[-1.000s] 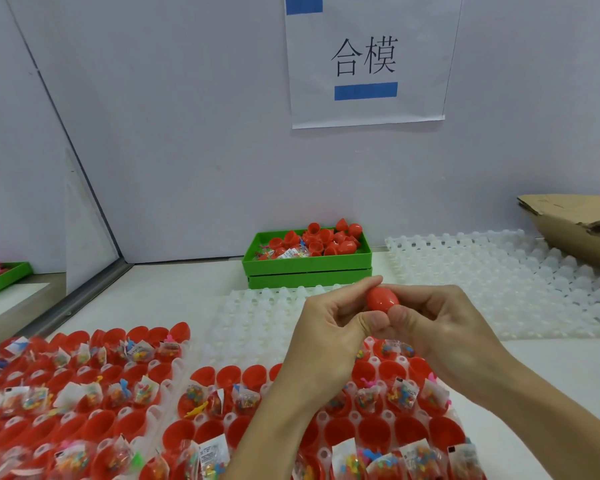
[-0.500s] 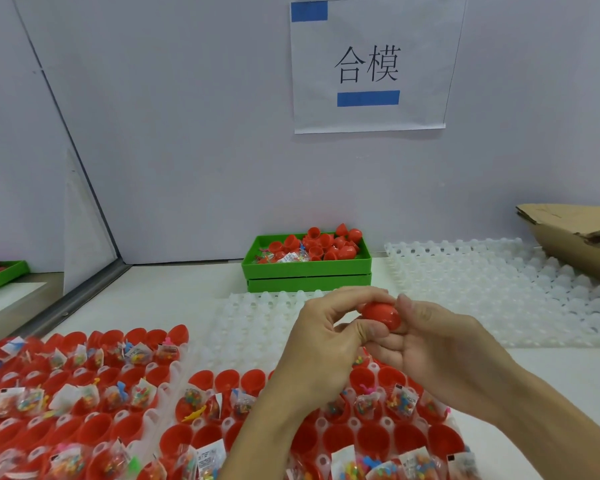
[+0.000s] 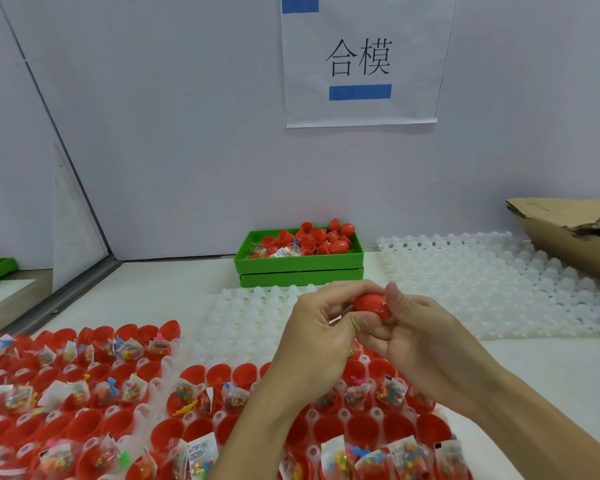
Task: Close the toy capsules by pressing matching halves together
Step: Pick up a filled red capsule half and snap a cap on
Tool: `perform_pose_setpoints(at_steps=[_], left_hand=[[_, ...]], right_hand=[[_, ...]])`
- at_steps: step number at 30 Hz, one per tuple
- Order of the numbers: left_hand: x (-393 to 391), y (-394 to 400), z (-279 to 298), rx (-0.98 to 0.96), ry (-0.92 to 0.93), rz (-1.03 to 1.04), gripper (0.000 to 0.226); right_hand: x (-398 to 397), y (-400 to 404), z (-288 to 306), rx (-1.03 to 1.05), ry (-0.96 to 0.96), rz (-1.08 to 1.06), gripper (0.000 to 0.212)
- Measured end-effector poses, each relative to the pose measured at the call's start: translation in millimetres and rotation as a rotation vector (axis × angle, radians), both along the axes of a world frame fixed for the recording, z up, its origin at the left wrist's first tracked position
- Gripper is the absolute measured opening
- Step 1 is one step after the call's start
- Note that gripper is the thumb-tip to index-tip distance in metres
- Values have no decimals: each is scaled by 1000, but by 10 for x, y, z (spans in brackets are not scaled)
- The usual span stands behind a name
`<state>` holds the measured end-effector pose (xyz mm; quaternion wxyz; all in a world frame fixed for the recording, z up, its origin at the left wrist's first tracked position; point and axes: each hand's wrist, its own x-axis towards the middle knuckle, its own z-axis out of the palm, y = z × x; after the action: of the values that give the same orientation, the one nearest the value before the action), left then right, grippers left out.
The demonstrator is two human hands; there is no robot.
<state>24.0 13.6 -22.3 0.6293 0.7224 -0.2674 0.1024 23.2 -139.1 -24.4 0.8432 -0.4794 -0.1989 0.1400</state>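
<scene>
Both hands, left (image 3: 312,337) and right (image 3: 420,341), fingers curled, pinch 1 red capsule (image 3: 373,305).

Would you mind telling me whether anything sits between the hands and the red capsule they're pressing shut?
Nothing visible does. The left hand and right hand both grip the red capsule directly, held in the air above the tray of red halves.

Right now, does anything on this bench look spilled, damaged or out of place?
Nothing spilled. Both hands grip one red capsule above the trays. The one oddity: the cardboard box at far right is torn and crumpled, and rests on the edge of the white tray.
</scene>
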Motion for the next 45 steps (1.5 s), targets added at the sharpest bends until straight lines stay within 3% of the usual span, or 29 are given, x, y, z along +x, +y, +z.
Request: perform_pose_setpoints(at_steps=[6,9,12,13,20,26,31,35,45], left_hand=[[16,2,-26,14,-1,17,50],[5,-70,-85,-71,131,19,39],[-1,-162,-129,-184,310,-11,86],[1,-182,-128,-200,312,10,90],[32,-176,-153,-144,235,103,63],[-13,-175,-115,-50,133,122,64],[-27,-126,-69,10,96,138,59],[-42,-107,-47,55,33,165,41],[-77,-111,-22,159,-105,238,24]], right_hand=[[-5,21,12,-37,-45,-26,47],[8,56,2,-54,-68,-149,38],[3,84,6,-119,-148,-257,45],[3,89,-5,-151,-173,-285,48],[19,97,-84,-203,-194,-353,28],[12,107,-99,-206,-173,-369,26],[20,50,-21,-38,-29,-165,39],[36,-29,15,52,145,-55,57],[33,-60,47,-20,208,57,77]])
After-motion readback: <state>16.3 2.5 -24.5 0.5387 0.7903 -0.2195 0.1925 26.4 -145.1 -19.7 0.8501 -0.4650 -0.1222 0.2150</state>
